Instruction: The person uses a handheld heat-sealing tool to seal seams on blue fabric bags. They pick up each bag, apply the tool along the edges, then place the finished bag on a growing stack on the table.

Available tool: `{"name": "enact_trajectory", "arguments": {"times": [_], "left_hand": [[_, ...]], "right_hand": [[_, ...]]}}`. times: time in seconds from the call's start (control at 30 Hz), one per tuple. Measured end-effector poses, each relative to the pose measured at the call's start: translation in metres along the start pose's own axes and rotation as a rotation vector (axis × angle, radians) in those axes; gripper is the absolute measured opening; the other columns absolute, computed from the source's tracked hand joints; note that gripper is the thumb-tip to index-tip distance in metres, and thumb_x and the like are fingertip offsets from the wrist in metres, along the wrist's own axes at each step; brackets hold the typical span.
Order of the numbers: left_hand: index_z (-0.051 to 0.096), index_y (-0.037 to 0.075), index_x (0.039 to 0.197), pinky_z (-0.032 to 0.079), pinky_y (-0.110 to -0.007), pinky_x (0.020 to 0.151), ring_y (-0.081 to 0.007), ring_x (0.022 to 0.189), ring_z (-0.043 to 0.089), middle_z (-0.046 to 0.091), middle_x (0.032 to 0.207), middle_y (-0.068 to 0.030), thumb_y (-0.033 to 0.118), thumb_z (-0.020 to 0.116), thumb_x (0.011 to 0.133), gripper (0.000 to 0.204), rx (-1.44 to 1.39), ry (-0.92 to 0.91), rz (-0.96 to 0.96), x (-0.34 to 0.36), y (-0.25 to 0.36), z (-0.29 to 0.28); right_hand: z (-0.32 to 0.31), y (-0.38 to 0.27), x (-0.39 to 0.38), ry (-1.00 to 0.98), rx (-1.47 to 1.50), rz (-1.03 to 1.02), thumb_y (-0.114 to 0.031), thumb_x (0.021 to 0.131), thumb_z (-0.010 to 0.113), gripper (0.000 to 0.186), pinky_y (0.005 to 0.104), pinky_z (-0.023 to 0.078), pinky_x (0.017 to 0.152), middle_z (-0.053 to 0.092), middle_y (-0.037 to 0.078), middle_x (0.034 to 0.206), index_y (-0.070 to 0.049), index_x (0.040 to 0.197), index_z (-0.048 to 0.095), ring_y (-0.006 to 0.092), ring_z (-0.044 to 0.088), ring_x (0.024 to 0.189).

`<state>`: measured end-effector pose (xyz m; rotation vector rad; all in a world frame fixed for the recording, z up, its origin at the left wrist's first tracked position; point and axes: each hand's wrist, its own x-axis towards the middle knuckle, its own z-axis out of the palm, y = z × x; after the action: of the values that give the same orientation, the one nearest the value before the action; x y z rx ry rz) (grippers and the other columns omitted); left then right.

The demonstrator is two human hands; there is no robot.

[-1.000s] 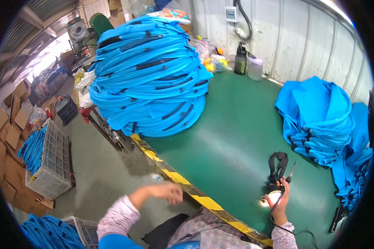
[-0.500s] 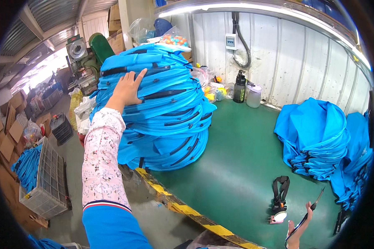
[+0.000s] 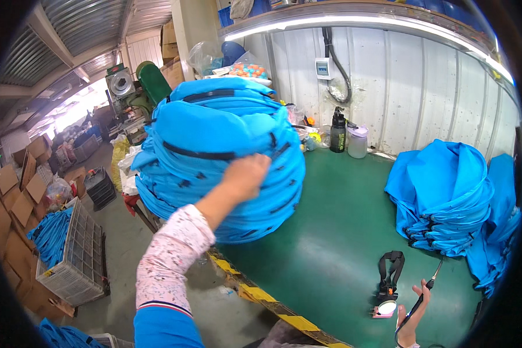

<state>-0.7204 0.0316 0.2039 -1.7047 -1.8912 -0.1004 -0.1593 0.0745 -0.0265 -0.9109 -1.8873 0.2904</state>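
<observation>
A tall pile of blue fabric pieces (image 3: pixel 226 217) with black strips stands at the left end of the green table. My left hand (image 3: pixel 246 177), blurred by motion, is closed at the front of the pile on the upper blue fabric piece (image 3: pixel 200 127), which bulges and folds over. At the lower right, my right hand (image 3: pixel 413 316) holds a thin corded tool like a soldering iron (image 3: pixel 430 282), its metal tip pointing up. Its cord runs down past the palm. Beside that hand lies a headlamp (image 3: pixel 387 306) with a black strap.
Another blue fabric stack (image 3: pixel 441 185) sits at the table's right. A black bottle (image 3: pixel 338 132) and a lidded jar (image 3: pixel 358 143) stand by the wall. Yellow-black tape (image 3: pixel 255 292) marks the green table's (image 3: pixel 325 232) edge. A crate (image 3: pixel 72 261) of blue fabric is on the floor.
My left hand has moved right and down across the pile, from lying spread to closed on the fabric. The top piece has shifted and folded. My right hand still holds the tool.
</observation>
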Motion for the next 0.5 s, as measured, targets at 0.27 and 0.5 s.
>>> {"name": "enact_trajectory", "arguments": {"times": [0.27, 0.5], "left_hand": [[0.059, 0.006, 0.111, 0.056, -0.037, 0.067, -0.026, 0.079, 0.068, 0.065, 0.089, -0.0107, 0.015, 0.055, 0.089, 0.024, 0.132, 0.307, -0.045, 0.003, 0.232, 0.102], [0.047, 0.0, 0.136, 0.049, -0.04, 0.099, -0.0328, 0.116, 0.059, 0.058, 0.125, -0.0216, 0.023, 0.073, 0.081, 0.065, -0.097, 0.08, -0.062, 0.026, 0.313, 0.072]], "right_hand": [[-0.004, 0.006, -0.005, 0.057, 0.047, -0.088, -0.036, 0.096, 0.059, 0.073, 0.0478, 0.036, 0.108, 0.039, 0.025, 0.151, -0.001, 0.151, 0.028, 0.0333, 0.054, 0.121], [-0.036, 0.008, -0.017, 0.118, 0.015, 0.01, -0.04, 0.098, 0.057, 0.073, 0.0462, 0.036, 0.107, 0.04, 0.025, 0.15, -0.001, 0.152, 0.025, 0.0317, 0.056, 0.12]]}}
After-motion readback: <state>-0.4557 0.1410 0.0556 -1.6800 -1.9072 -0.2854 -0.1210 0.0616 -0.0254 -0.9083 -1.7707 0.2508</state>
